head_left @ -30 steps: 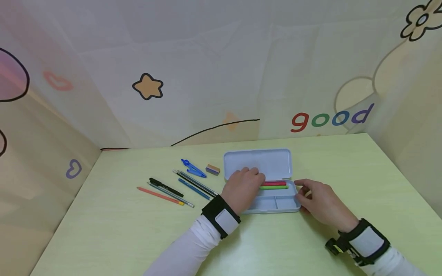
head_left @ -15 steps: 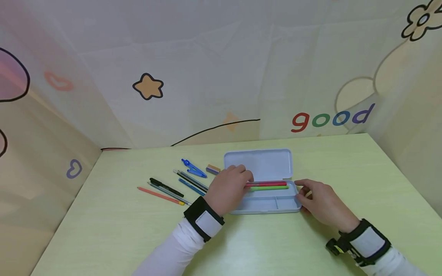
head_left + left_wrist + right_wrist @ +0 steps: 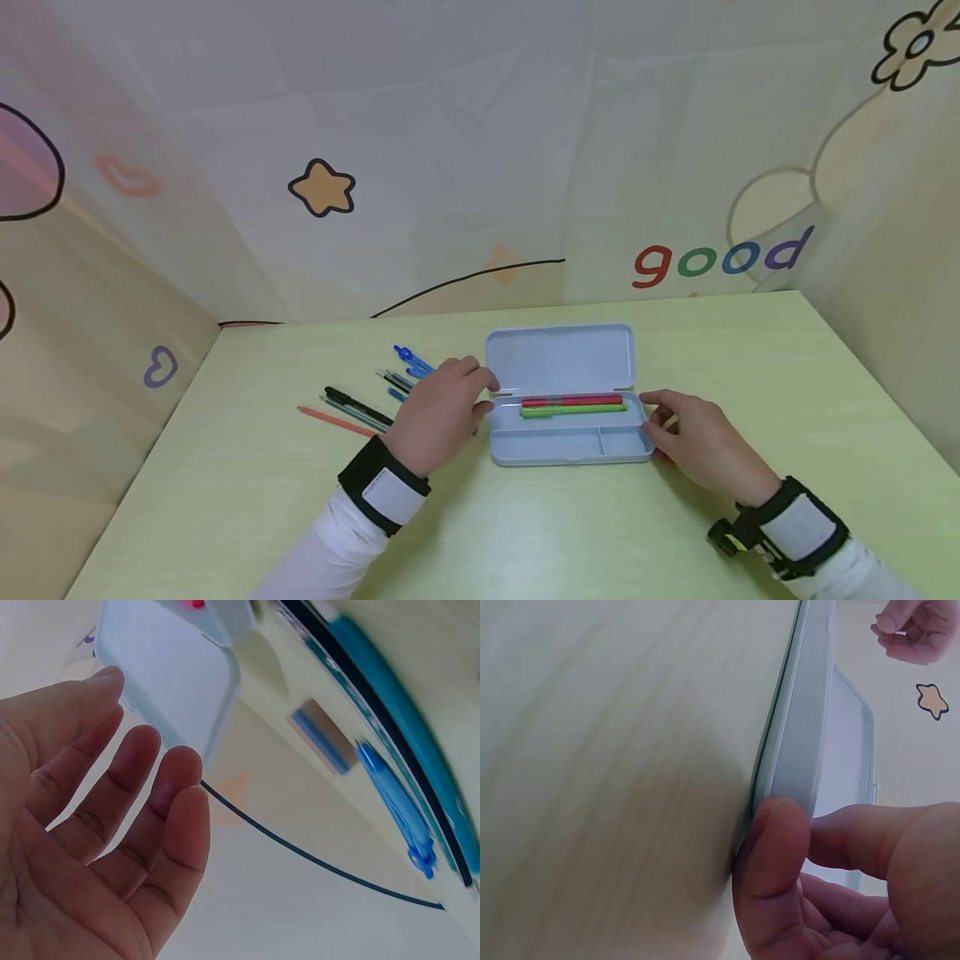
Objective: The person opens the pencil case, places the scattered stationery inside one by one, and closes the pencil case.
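A pale blue pencil case lies opened flat, its lid folded back toward the wall. In its rear compartment a red pen rests behind a green pen. My left hand hovers just left of the case, fingers apart and loosely bent with nothing in them, as the left wrist view confirms. At the case's right end, my right hand grips the edge between thumb and forefinger; the right wrist view shows the thumb pressed on the side wall.
Left of the case lie a blue compass, a striped eraser, a black pen, an orange pencil and several other pencils, partly hidden by my left hand. A printed cloth wall borders the table's back.
My left hand has let go of the pens in the case and moved left out of it, uncovering the red and green pens. My right hand has stayed at the case's right end.
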A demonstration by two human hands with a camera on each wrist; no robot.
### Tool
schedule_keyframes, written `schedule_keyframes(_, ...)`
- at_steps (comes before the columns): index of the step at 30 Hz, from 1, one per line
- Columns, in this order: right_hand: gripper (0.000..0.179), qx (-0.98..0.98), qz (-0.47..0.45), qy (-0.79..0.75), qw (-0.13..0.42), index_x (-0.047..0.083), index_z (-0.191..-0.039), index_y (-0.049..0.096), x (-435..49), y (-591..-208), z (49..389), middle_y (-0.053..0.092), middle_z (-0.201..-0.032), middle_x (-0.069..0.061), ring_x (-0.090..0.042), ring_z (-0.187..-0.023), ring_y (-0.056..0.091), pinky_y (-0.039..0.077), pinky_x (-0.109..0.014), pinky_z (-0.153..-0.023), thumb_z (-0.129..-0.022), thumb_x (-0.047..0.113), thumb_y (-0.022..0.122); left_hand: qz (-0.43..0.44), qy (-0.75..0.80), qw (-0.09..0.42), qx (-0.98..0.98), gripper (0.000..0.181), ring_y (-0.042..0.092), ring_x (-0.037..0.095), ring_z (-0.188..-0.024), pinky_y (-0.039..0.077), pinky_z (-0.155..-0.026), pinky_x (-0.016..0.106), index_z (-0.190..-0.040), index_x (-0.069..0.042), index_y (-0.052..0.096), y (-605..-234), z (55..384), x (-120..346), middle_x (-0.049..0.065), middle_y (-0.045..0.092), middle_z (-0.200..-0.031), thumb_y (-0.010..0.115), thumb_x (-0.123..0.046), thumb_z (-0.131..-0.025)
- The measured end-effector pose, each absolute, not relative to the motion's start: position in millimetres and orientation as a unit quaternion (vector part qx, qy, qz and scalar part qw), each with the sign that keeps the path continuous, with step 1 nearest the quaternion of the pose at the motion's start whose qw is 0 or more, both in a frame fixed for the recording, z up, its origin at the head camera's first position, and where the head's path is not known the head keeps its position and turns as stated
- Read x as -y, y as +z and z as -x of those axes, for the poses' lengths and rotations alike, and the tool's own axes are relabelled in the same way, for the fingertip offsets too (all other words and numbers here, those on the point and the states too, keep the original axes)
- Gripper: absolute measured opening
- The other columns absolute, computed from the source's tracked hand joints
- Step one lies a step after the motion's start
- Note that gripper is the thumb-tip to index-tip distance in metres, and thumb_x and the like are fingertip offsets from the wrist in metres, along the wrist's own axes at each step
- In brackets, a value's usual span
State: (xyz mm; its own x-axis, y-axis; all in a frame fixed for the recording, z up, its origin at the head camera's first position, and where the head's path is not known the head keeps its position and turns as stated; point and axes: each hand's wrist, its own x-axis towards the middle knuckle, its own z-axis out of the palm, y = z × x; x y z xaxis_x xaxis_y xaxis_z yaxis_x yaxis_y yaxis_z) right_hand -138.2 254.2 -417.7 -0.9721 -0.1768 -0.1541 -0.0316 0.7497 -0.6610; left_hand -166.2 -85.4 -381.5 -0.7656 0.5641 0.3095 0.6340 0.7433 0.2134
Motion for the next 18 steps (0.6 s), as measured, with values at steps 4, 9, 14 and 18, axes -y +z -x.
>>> schedule_keyframes(4,0.049,-0.929,0.057,-0.351,0.103,-0.010,-0.146,0.053,-254.7,-418.2,138.2,0.063,-0.099,-0.009,-0.018,-0.071,0.060,0.051,-0.026,-0.057,-0.104,0.010,0.068,0.308,-0.156,0.120,0.931,0.021,0.067,0.025,-0.095,0.059,-0.079,0.034,-0.107,-0.009,0.076,-382.5,164.7,102.0,0.003,0.073,-0.109,0.087,-0.007,-0.089)
schedule_keyframes(9,0.049,-0.929,0.056,-0.351,0.102,-0.009,-0.146,0.053,-254.9,-418.6,138.6,0.064,-0.099,-0.009,-0.018,-0.071,0.060,0.050,-0.026,-0.056,-0.104,0.010,0.069,0.282,-0.155,0.115,0.940,0.022,0.068,0.023,-0.095,0.059,-0.079,0.034,-0.108,-0.008,0.076,-383.7,163.1,122.3,0.004,0.072,-0.106,0.086,-0.006,-0.089)
schedule_keyframes(14,0.049,-0.930,0.056,-0.349,0.101,-0.009,-0.145,0.053,-254.3,-418.6,139.4,0.064,-0.099,-0.009,-0.018,-0.071,0.060,0.051,-0.026,-0.057,-0.103,0.010,0.069,0.262,-0.154,0.117,0.945,0.023,0.066,0.024,-0.094,0.060,-0.081,0.036,-0.109,-0.006,0.077,-387.1,161.3,144.4,0.007,0.072,-0.105,0.086,-0.003,-0.088)
schedule_keyframes(18,0.049,-0.931,0.055,-0.346,0.100,-0.009,-0.145,0.054,-254.2,-418.7,139.2,0.064,-0.099,-0.009,-0.018,-0.071,0.060,0.051,-0.026,-0.057,-0.103,0.010,0.069,0.257,-0.147,0.130,0.946,0.024,0.063,0.024,-0.091,0.059,-0.078,0.036,-0.108,-0.005,0.076,-389.1,159.9,160.9,0.007,0.070,-0.102,0.087,0.000,-0.087)
